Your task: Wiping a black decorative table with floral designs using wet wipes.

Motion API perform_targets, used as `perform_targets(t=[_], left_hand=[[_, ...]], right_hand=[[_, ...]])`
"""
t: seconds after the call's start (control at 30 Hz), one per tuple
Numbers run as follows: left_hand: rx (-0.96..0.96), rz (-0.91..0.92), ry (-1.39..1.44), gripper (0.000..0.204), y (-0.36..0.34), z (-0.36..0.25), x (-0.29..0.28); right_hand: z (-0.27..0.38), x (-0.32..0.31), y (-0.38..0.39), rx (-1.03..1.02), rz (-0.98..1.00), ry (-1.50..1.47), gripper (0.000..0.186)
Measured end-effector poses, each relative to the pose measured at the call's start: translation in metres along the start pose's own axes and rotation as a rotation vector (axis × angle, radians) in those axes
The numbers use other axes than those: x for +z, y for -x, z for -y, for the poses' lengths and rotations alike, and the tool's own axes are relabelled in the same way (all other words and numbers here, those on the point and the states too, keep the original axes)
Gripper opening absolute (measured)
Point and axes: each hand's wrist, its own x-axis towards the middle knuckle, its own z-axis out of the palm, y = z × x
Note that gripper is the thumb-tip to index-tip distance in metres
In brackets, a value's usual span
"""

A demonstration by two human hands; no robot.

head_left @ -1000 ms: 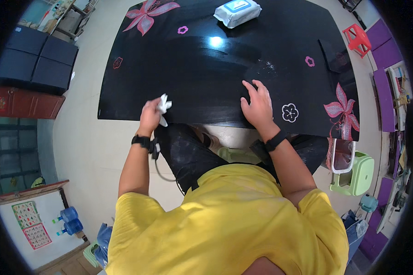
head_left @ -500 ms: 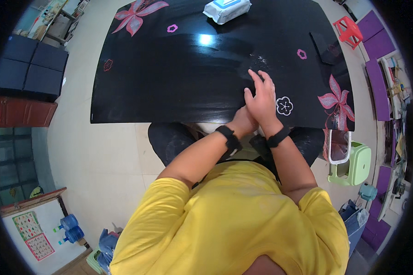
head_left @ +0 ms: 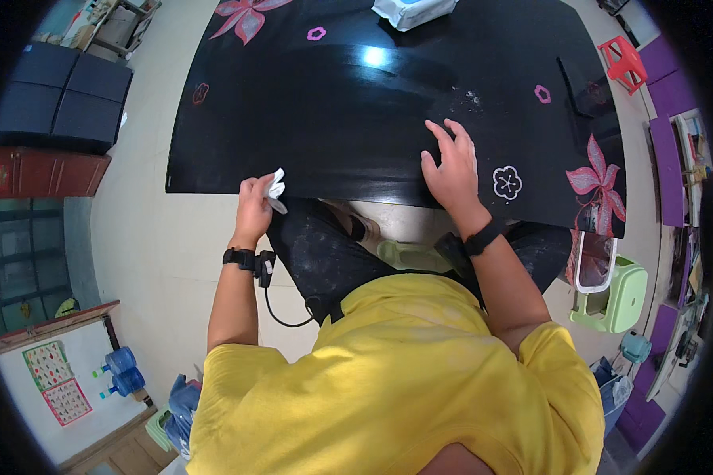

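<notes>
My left hand is closed on a crumpled white wipe at the front edge of the black table, left of centre. My right hand is open at the table's front right, fingers apart and slightly bent, beside a white flower drawing. Faint white specks lie beyond its fingertips. A white wipes pack with a blue top sits at the far side. Pink and red flower designs mark the tabletop.
A dark flat object lies along the table's right side. A red stool stands beyond it. A green stool and a white-rimmed bin are beside my right leg. Dark cabinets stand at left, shelving at right.
Half a second ago my left hand was tucked under my right at the table's right; it has moved back left with the wipe. My right hand stays open near the same spot.
</notes>
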Motion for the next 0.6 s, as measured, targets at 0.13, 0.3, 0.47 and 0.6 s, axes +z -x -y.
perform_targets(t=[0.13, 0.3, 0.47, 0.6], left_hand=[[0.103, 0.053, -0.098, 0.043, 0.003, -0.019, 0.007], [0.18, 0.029, -0.248, 0.02, 0.005, -0.066, 0.036], [0.321, 0.081, -0.156, 0.017, 0.006, -0.126, 0.061], [0.441, 0.171, 0.051, 0.013, 0.001, -0.189, 0.103]], right_hand=[[0.004, 0.013, 0.006, -0.025, 0.055, -0.027, 0.048], [0.008, 0.018, 0.016, -0.039, 0.096, -0.029, 0.047], [0.013, 0.013, 0.019, -0.05, 0.074, -0.033, 0.048], [0.016, -0.006, 0.017, -0.061, 0.023, -0.046, 0.047]])
